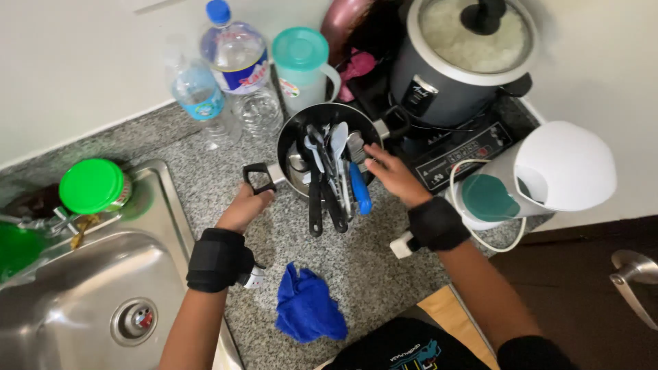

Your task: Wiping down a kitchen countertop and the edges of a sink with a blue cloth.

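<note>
Left hand [245, 205] fingers pinch the black pot [327, 147] side handle [258, 178]; right hand [392, 175] fingers close around the utensil handles [339, 181] inside. Best to steady the pot on the bench [370, 267].

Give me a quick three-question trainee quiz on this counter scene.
1. True or false: the left hand grips the pot by its handle.
2. What does the right hand touch? A the utensils B the blue cloth C the rice cooker
3. What colour is the lid of the jar by the sink?

Key: 1 true; 2 A; 3 green.
</note>
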